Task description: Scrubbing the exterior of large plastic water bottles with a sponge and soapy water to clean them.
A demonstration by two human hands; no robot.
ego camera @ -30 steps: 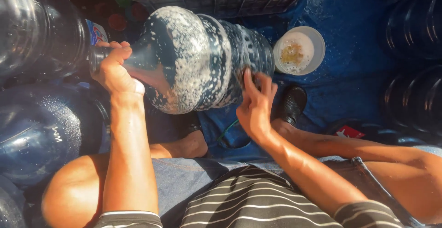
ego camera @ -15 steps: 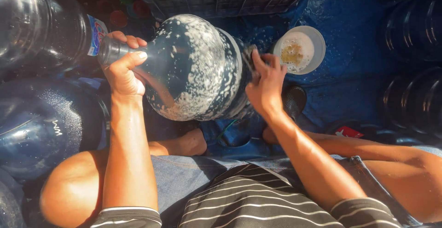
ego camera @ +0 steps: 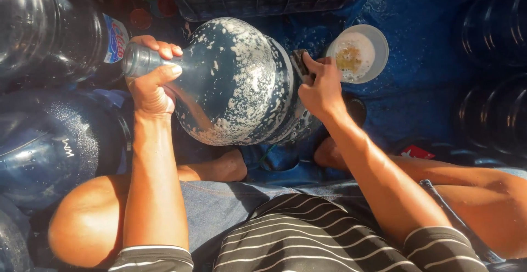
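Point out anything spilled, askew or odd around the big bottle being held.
The big water bottle lies on its side, coated in white suds; the left hand grips its neck and the right hand presses a dark scrubber against its base. The blue sheet underneath is wet. No damage shows.

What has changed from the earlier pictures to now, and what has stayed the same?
The right hand has moved from the lower side of the soapy water jug up to its base end, where it now presses a dark scrub pad. The jug has turned slightly. The left hand still grips the jug's neck, and the white bowl and the other jugs have stayed in place.
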